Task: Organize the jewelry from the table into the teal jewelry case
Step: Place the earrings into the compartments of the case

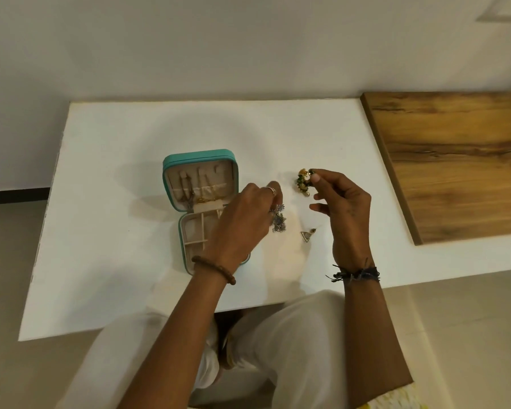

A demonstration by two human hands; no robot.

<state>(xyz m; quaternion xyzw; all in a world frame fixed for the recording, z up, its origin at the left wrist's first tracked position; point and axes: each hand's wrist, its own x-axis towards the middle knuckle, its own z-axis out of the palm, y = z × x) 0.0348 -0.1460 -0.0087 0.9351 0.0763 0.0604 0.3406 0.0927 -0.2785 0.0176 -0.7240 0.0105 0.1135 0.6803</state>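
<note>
The teal jewelry case (pixel 171 178) lies open on the white table (pixel 115 261), its lid raised with chains hanging inside and its divided tray toward me. My left hand (pixel 242 219) hovers over the tray's right side and pinches a silver-grey dangling piece (pixel 278 221) just right of the case. My right hand (pixel 341 208) is raised further right and pinches a green and gold earring (pixel 303 183) between thumb and forefinger. A small triangular gold earring (pixel 307 235) lies on the table between my hands.
A wooden board (pixel 455 160) lies on the table's right part. A pale wall runs behind the table. My knees in white trousers (pixel 292 335) sit under the near edge.
</note>
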